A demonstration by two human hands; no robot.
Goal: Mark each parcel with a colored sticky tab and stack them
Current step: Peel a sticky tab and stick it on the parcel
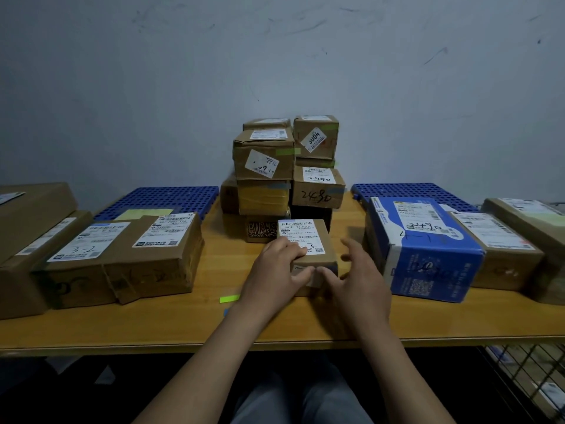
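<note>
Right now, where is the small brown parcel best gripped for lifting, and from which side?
Probably take the small brown parcel by its left and right side walls, coming from the near side: both walls are flat, upright and free, while the stack stands close behind. The left hand holds its near left corner; the right hand is open beside it.

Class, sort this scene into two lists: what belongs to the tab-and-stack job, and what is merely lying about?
Job: small parcel, left hand gripping it, right hand beside it; green sticky tab on the table; stack of parcels; brown parcels at left; blue parcel.
Lying about: blue perforated mats; wire rack.
</note>
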